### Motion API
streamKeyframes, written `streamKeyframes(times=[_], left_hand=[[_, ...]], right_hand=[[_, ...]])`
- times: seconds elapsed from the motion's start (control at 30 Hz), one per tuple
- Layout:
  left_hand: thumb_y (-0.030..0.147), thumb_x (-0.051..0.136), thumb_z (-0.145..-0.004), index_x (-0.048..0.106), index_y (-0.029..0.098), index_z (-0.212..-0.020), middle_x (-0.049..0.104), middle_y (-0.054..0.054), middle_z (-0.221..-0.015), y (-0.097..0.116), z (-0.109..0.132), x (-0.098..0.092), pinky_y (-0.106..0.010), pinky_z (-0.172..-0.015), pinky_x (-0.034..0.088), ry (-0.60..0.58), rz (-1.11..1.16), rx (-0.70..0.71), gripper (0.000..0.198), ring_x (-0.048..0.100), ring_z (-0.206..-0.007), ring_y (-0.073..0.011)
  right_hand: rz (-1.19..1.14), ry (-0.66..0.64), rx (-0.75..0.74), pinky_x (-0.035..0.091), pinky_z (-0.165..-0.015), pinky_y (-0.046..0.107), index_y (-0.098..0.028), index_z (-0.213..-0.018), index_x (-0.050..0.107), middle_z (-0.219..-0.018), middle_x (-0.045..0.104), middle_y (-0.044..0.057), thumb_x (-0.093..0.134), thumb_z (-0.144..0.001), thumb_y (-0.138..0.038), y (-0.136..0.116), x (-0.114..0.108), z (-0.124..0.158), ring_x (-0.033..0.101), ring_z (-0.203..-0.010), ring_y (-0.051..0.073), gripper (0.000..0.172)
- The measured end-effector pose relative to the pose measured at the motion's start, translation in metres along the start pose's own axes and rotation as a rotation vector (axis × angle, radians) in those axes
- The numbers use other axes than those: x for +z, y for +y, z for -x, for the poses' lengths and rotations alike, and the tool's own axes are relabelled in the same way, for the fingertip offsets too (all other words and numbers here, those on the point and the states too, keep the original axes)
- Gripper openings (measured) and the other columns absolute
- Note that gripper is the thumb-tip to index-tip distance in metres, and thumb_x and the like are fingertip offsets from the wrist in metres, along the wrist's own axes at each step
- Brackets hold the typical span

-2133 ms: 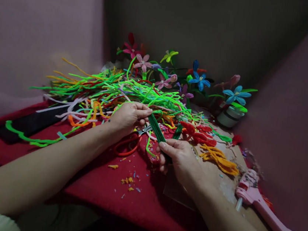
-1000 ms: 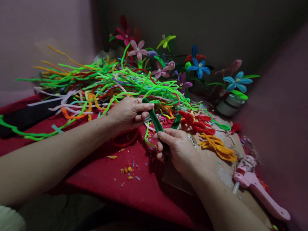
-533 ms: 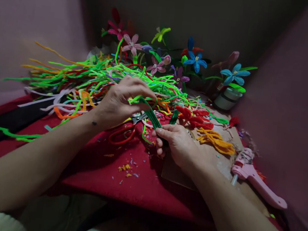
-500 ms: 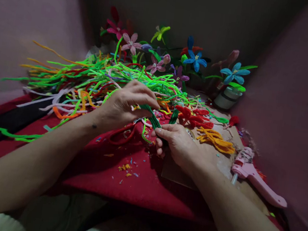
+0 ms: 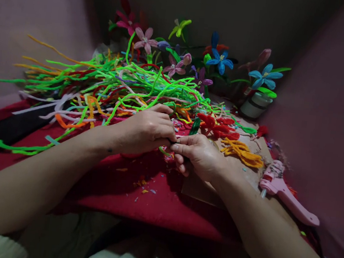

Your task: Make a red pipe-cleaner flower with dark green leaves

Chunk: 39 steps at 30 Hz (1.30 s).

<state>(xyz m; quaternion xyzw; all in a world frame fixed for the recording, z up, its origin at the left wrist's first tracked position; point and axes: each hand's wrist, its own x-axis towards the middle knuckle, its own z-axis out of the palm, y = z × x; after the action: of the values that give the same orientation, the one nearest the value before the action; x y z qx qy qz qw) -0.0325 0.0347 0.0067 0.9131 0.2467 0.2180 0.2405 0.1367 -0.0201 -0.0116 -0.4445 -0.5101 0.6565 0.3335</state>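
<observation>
Above the red cloth [image 5: 151, 203], both hands meet around a dark green pipe cleaner [image 5: 195, 126]. Its doubled end sticks up behind my right hand [image 5: 201, 155], which is closed on it with thumb and forefinger pinched. My left hand [image 5: 150, 128] is closed too, its fingertips touching those of the right at the same piece. The stretch between the hands is mostly covered by fingers. Just beyond the right hand lie red pipe cleaner pieces [image 5: 218, 128] and a bundle of orange-yellow pipe cleaners [image 5: 241, 152].
A large heap of mostly bright green pipe cleaners [image 5: 139, 84] spreads behind my left hand. Pipe cleaner flowers, such as a blue one [image 5: 265, 75], stand at the back near a jar [image 5: 256, 105]. On the cardboard [image 5: 204, 190] side rests a pink glue gun [image 5: 288, 196].
My left hand has come down and to the right, closing against the right fingertips. The dark green strands that showed between the hands are now covered. The view has shifted slightly.
</observation>
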Motion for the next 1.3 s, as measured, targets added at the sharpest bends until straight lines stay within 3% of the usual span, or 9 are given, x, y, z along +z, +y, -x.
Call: streamKeyframes(times=[0.13, 0.3, 0.43, 0.73, 0.97, 1.13, 1.3], left_hand=[[0.017, 0.060, -0.072, 0.068, 0.025, -0.067, 0.064, -0.001, -0.068, 0.001, 0.001, 0.002, -0.037, -0.104, 0.023, 0.008, -0.101, 0.095, 0.012, 0.056, -0.071, -0.0153], [0.018, 0.046, -0.083, 0.062, 0.020, -0.065, 0.060, 0.001, -0.061, 0.003, 0.002, 0.005, -0.037, -0.102, 0.029, -0.004, -0.380, 0.277, 0.025, 0.052, -0.059, -0.0114], [0.016, 0.045, -0.085, 0.061, 0.018, -0.069, 0.060, 0.002, -0.060, -0.001, 0.002, 0.007, -0.036, -0.098, 0.034, 0.048, -0.483, 0.337, 0.022, 0.052, -0.058, -0.0105], [0.019, 0.050, -0.080, 0.062, 0.017, -0.075, 0.061, -0.001, -0.067, -0.001, 0.001, -0.001, -0.029, -0.078, 0.043, 0.059, -0.354, 0.147, 0.013, 0.055, -0.073, -0.0139], [0.023, 0.050, -0.078, 0.060, 0.015, -0.072, 0.057, 0.003, -0.061, 0.002, -0.001, -0.006, -0.021, -0.059, 0.039, 0.165, -0.152, -0.137, 0.015, 0.050, -0.058, -0.0086], [0.023, 0.051, -0.077, 0.060, 0.014, -0.071, 0.058, 0.001, -0.065, 0.004, -0.002, 0.000, -0.022, -0.058, 0.038, 0.216, -0.173, -0.126, 0.014, 0.051, -0.060, -0.0094], [0.022, 0.048, -0.077, 0.058, 0.015, -0.072, 0.060, 0.000, -0.069, 0.008, -0.001, 0.005, -0.024, -0.062, 0.039, 0.223, -0.175, -0.120, 0.013, 0.052, -0.065, -0.0115]], right_hand=[[0.004, -0.015, 0.013, 0.034, -0.027, 0.017, -0.015, -0.056, 0.053, -0.041, 0.048, -0.006, 0.054, -0.073, -0.016, 0.000, -0.003, -0.001, 0.043, -0.029, 0.006, 0.017], [0.045, -0.043, 0.035, 0.035, -0.029, 0.016, -0.014, -0.057, 0.053, -0.043, 0.050, -0.004, 0.056, -0.071, -0.017, -0.002, -0.006, -0.001, 0.045, -0.032, 0.007, 0.015], [0.069, -0.020, 0.057, 0.039, -0.033, 0.018, -0.013, -0.057, 0.055, -0.046, 0.054, -0.002, 0.055, -0.072, -0.015, -0.004, -0.008, -0.001, 0.048, -0.034, 0.007, 0.014], [0.031, 0.168, -0.001, 0.037, -0.034, 0.020, -0.013, -0.063, 0.060, -0.047, 0.059, 0.000, 0.058, -0.062, -0.010, -0.005, -0.011, -0.005, 0.048, -0.035, 0.008, 0.004], [-0.177, 0.233, -0.099, 0.040, -0.038, 0.021, -0.014, -0.073, 0.060, -0.057, 0.061, -0.001, 0.066, -0.054, -0.011, 0.000, -0.012, -0.006, 0.053, -0.042, 0.010, 0.021], [-0.227, 0.287, -0.174, 0.037, -0.040, 0.021, -0.015, -0.063, 0.056, -0.055, 0.059, -0.001, 0.072, -0.059, -0.025, -0.003, -0.008, -0.005, 0.050, -0.042, 0.008, 0.020], [-0.221, 0.387, -0.238, 0.035, -0.042, 0.022, -0.015, -0.057, 0.053, -0.049, 0.056, -0.003, 0.068, -0.060, -0.022, -0.001, -0.005, -0.007, 0.046, -0.041, 0.007, 0.016]])
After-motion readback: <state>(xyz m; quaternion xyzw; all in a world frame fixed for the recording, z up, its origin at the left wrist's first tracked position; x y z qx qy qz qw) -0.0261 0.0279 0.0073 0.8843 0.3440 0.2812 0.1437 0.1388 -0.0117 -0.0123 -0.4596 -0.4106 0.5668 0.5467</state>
